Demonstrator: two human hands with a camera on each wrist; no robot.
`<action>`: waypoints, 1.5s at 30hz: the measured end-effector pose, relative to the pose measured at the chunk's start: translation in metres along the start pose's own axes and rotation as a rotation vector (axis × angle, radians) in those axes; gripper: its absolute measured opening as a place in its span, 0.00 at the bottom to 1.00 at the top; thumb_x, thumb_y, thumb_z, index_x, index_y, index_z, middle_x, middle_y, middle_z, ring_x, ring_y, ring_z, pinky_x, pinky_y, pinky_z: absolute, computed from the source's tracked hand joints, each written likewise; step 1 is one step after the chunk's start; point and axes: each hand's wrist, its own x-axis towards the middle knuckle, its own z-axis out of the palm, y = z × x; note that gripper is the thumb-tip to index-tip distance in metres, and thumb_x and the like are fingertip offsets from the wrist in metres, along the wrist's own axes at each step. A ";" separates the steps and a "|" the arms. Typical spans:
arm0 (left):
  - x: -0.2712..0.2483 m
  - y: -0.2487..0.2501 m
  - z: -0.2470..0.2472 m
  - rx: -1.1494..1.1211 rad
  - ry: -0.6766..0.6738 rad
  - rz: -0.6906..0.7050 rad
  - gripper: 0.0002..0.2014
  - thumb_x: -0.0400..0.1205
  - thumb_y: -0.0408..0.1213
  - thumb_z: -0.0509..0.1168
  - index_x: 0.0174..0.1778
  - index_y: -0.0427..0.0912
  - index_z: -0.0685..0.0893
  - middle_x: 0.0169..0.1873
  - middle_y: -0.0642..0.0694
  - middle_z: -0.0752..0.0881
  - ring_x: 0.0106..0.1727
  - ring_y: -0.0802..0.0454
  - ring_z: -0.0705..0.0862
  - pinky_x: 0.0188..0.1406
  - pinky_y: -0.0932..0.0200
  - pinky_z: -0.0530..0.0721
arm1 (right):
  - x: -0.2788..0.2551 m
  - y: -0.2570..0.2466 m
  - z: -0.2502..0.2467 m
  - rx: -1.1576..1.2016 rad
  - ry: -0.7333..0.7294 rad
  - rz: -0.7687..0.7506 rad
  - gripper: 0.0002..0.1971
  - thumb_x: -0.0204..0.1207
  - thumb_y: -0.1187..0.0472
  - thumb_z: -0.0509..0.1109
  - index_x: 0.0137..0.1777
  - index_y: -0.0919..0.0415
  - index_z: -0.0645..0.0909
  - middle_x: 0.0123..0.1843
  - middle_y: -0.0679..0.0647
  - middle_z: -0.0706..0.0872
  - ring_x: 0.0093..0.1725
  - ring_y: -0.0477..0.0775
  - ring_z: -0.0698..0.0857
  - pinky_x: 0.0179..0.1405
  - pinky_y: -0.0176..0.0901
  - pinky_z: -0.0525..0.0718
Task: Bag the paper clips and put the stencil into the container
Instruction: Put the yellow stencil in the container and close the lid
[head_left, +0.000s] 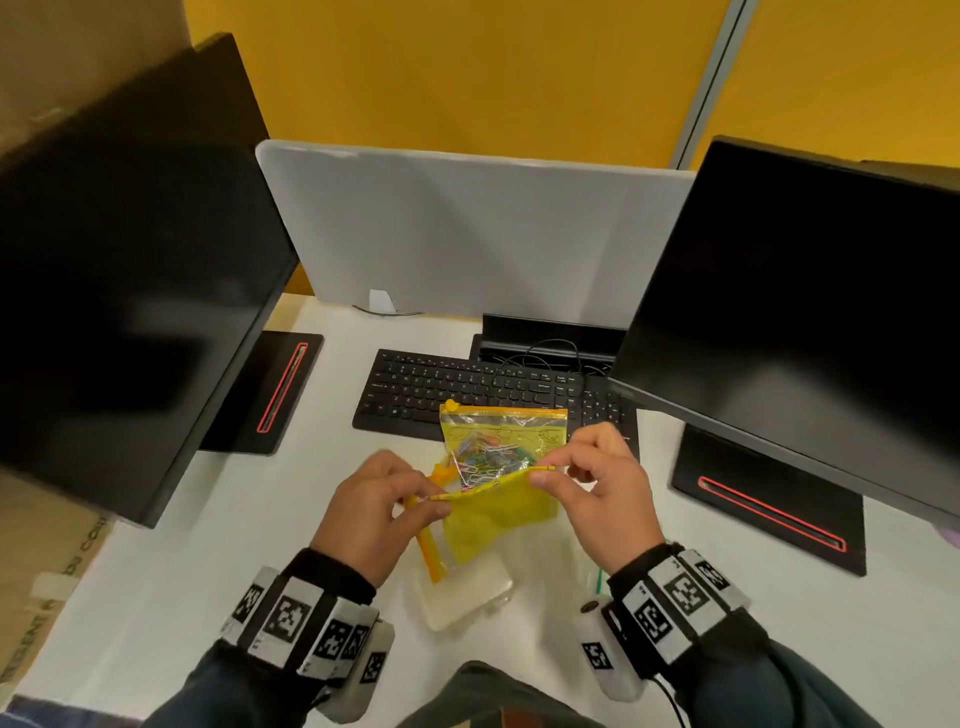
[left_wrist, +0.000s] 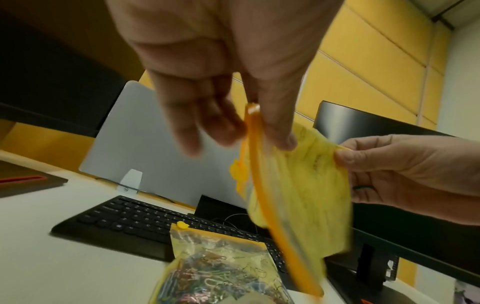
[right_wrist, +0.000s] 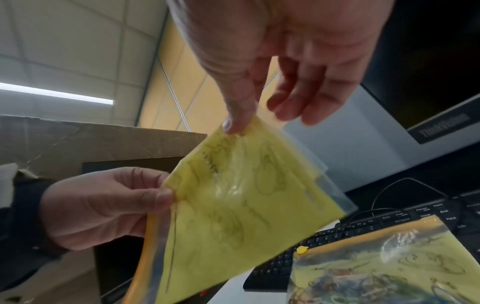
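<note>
Paper clips (head_left: 491, 453) already in zip bag (head_left: 503, 434) by keyboard (head_left: 415, 389). My left hand (head_left: 371, 512) and right hand (head_left: 605, 486) pinch empty yellow bag (head_left: 496, 512) over clear container (head_left: 462, 597). Stencil: can't spot it.

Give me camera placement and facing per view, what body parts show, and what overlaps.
Head: worn on the head, looks down at the desk; both hands and banded wrists show, left hand, right hand, holding an empty yellow zip bag.
Left wrist: looks along the left palm toward keyboard; right hand at the side.
Right wrist: looks along the right palm; left hand opposite.
Shared: all show the filled clip bag.
</note>
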 end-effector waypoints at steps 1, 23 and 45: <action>0.000 -0.001 -0.001 0.031 0.012 0.036 0.06 0.68 0.48 0.74 0.33 0.51 0.86 0.44 0.61 0.79 0.48 0.66 0.77 0.43 0.77 0.71 | 0.001 0.001 0.000 -0.017 0.008 -0.012 0.06 0.67 0.65 0.78 0.35 0.52 0.86 0.46 0.42 0.75 0.46 0.31 0.75 0.45 0.19 0.72; 0.006 0.017 0.015 -0.563 -0.207 -0.229 0.12 0.81 0.27 0.58 0.49 0.48 0.81 0.34 0.34 0.88 0.36 0.43 0.87 0.31 0.57 0.85 | 0.014 0.008 0.022 0.475 -0.471 0.388 0.16 0.68 0.57 0.69 0.56 0.59 0.81 0.42 0.59 0.85 0.30 0.57 0.78 0.19 0.37 0.78; -0.025 -0.032 0.021 -0.748 -0.315 -0.726 0.12 0.77 0.23 0.54 0.44 0.44 0.77 0.28 0.40 0.84 0.27 0.46 0.82 0.36 0.54 0.89 | -0.004 0.042 0.060 0.120 -0.528 0.289 0.32 0.70 0.84 0.54 0.23 0.47 0.83 0.32 0.52 0.87 0.36 0.57 0.80 0.30 0.30 0.80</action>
